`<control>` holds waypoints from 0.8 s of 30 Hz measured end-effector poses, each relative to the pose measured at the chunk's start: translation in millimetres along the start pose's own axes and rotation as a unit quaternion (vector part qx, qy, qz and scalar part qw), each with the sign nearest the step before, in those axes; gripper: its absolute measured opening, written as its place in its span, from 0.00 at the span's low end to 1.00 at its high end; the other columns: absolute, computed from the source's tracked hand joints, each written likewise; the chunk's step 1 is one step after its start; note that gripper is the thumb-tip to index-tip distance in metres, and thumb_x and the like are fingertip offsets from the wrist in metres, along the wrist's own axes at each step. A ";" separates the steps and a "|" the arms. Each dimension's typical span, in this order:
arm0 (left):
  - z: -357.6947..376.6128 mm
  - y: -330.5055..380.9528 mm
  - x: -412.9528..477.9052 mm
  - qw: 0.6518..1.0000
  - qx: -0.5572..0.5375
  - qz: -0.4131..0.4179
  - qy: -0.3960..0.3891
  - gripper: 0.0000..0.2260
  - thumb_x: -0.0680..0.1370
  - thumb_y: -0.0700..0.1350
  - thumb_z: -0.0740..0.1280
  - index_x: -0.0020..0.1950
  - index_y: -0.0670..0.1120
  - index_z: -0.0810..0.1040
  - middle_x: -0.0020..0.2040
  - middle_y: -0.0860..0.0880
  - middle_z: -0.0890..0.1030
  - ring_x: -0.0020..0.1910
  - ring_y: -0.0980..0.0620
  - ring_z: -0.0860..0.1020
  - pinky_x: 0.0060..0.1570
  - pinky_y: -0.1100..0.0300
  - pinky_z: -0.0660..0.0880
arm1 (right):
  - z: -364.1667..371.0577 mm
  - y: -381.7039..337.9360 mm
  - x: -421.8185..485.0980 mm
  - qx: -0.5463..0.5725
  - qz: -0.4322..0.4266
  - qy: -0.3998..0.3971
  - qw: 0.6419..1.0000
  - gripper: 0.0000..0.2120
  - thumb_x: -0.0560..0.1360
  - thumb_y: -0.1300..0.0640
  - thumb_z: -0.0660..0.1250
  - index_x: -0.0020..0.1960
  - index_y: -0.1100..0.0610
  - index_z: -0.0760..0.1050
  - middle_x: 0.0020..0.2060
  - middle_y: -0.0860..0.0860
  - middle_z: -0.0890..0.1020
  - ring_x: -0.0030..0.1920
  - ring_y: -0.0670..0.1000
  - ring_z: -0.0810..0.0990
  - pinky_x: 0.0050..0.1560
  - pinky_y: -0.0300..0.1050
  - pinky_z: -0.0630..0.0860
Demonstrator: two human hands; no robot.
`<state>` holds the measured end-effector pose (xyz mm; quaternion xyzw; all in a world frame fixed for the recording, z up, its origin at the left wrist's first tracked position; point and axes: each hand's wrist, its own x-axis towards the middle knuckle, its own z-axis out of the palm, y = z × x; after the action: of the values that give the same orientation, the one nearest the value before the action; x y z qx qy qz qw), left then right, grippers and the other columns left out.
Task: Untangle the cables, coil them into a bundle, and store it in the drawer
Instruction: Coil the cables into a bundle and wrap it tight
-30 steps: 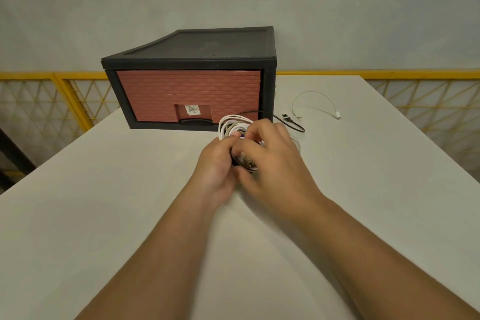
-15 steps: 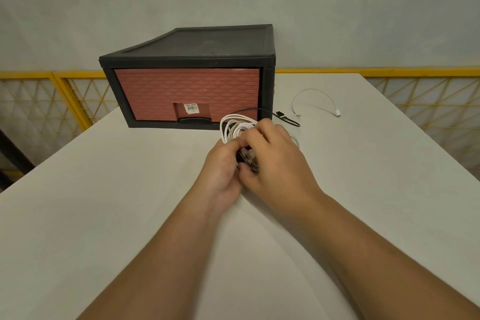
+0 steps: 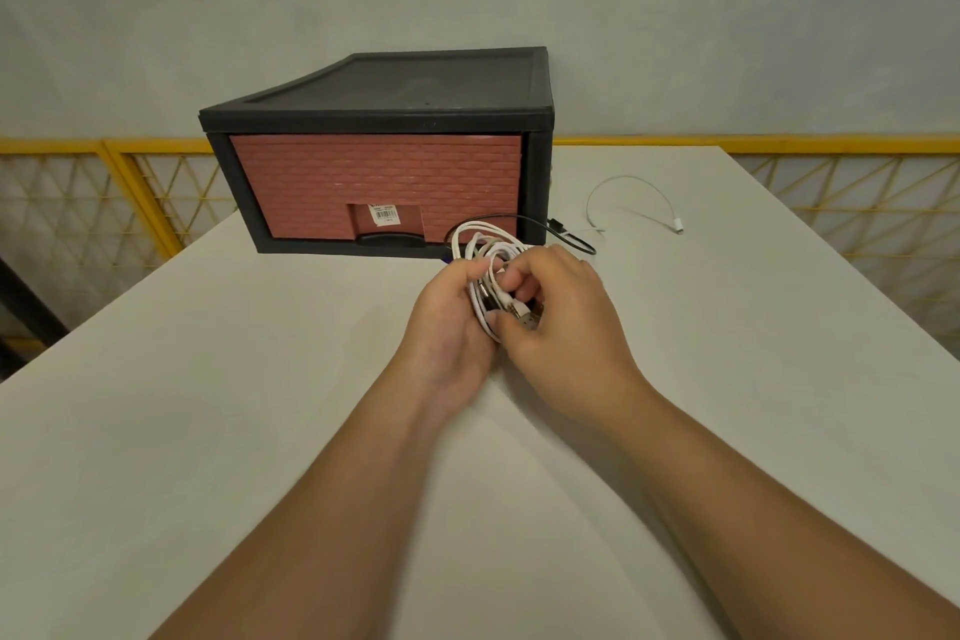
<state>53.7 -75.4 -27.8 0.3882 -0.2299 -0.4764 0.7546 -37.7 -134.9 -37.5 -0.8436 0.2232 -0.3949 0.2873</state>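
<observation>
Right hand (image 3: 566, 333) drew back, baring plugs (image 3: 519, 320); its grip and left hand's (image 3: 447, 322) clasp cable bundle (image 3: 483, 244); drawer's (image 3: 374, 182) barcode sticker (image 3: 383, 213) illegible.

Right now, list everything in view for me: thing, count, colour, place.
drawer unit: one, black frame, far centre of the table
drawer: one, reddish brick pattern, closed in the unit
label: one, white, above the drawer's handle
cable bundle: one, mostly white, held in front of the drawer
black cable: one, on the table by the unit's right front corner
white cable: one, loose on the table, far right
table: one, white
railing: yellow, behind the table
left hand: grips the bundle
right hand: fingers pinch the bundle's plug ends
</observation>
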 end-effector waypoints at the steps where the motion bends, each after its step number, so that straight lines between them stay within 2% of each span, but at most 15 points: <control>1: -0.1 0.0 0.2 1.000 -0.002 0.001 -0.003 0.12 0.79 0.42 0.54 0.42 0.43 0.75 0.36 0.47 0.79 0.38 0.51 0.79 0.40 0.59 0.77 | -0.3 1.1 1.1 0.034 0.024 0.000 0.999 0.12 0.67 0.64 0.72 0.45 0.52 0.73 0.43 0.44 0.75 0.47 0.48 0.73 0.45 0.39 0.71; 4: 0.3 -2.6 0.9 1.000 -0.009 0.008 -0.006 0.11 0.78 0.36 0.54 0.50 0.40 0.77 0.44 0.43 0.82 0.46 0.48 0.82 0.49 0.57 0.80 | -2.7 3.4 4.5 0.128 0.097 0.001 0.987 0.11 0.67 0.66 0.73 0.44 0.54 0.75 0.40 0.47 0.76 0.40 0.44 0.73 0.42 0.41 0.75; 7: 0.0 -5.4 0.2 1.000 0.015 0.022 -0.014 0.10 0.81 0.33 0.55 0.57 0.38 0.74 0.47 0.42 0.83 0.48 0.48 0.84 0.45 0.58 0.81 | -3.9 5.7 6.0 0.155 0.118 0.008 0.981 0.09 0.68 0.65 0.73 0.43 0.55 0.75 0.38 0.48 0.75 0.36 0.43 0.73 0.39 0.43 0.75; 10: -1.3 -3.8 -0.9 0.999 0.037 0.027 -0.020 0.11 0.83 0.35 0.55 0.62 0.38 0.73 0.47 0.43 0.83 0.47 0.50 0.83 0.44 0.60 0.80 | -4.7 4.3 6.4 0.134 0.089 0.002 0.987 0.09 0.68 0.64 0.73 0.44 0.56 0.76 0.38 0.48 0.75 0.37 0.43 0.73 0.40 0.43 0.75; 13: -4.9 -0.6 -1.0 0.998 0.061 0.024 -0.013 0.14 0.84 0.38 0.56 0.66 0.36 0.72 0.49 0.43 0.83 0.49 0.49 0.83 0.48 0.58 0.80 | -11.6 3.7 7.0 0.146 0.081 -0.052 0.985 0.09 0.69 0.62 0.74 0.44 0.56 0.76 0.39 0.48 0.76 0.38 0.43 0.73 0.40 0.38 0.73; 16: -10.2 2.0 -0.3 0.995 0.099 0.004 -0.008 0.14 0.84 0.40 0.56 0.65 0.36 0.74 0.54 0.40 0.83 0.54 0.45 0.82 0.46 0.55 0.80 | -21.8 5.0 8.5 0.231 0.120 -0.105 0.960 0.06 0.72 0.59 0.73 0.46 0.59 0.78 0.38 0.51 0.78 0.37 0.43 0.75 0.39 0.34 0.73; 18: -12.6 4.7 0.3 0.993 0.121 -0.002 -0.007 0.11 0.84 0.41 0.56 0.59 0.38 0.76 0.49 0.41 0.82 0.49 0.45 0.80 0.42 0.53 0.79 | -25.8 8.3 10.9 0.253 0.141 -0.074 0.954 0.04 0.74 0.58 0.71 0.46 0.59 0.79 0.39 0.55 0.81 0.39 0.44 0.76 0.42 0.36 0.73; 20: -13.5 8.3 0.1 0.992 0.124 -0.003 -0.006 0.09 0.84 0.42 0.57 0.53 0.41 0.75 0.39 0.47 0.78 0.43 0.49 0.77 0.43 0.54 0.77 | -28.0 14.7 14.3 0.233 0.150 -0.018 0.961 0.02 0.75 0.58 0.69 0.44 0.54 0.79 0.38 0.51 0.80 0.38 0.42 0.76 0.43 0.36 0.72; 22: -13.2 11.1 -1.7 0.992 0.127 -0.009 -0.009 0.09 0.84 0.43 0.57 0.53 0.41 0.74 0.34 0.51 0.76 0.39 0.52 0.76 0.40 0.57 0.77 | -29.2 21.8 16.9 0.198 0.155 0.020 0.968 0.05 0.76 0.59 0.67 0.43 0.50 0.77 0.38 0.46 0.78 0.37 0.41 0.74 0.41 0.36 0.70; 24: -12.1 12.3 -4.4 0.991 0.130 -0.016 -0.006 0.10 0.84 0.47 0.57 0.53 0.41 0.73 0.32 0.52 0.74 0.35 0.54 0.76 0.37 0.59 0.77 | -30.3 26.6 18.2 0.180 0.162 0.031 0.970 0.05 0.77 0.59 0.66 0.44 0.50 0.76 0.42 0.46 0.79 0.38 0.40 0.73 0.42 0.35 0.69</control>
<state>67.1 -64.0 -24.9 0.4836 -0.2882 -0.4566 0.6889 -55.1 -174.8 -29.4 -0.7177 0.2913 -0.4030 0.4874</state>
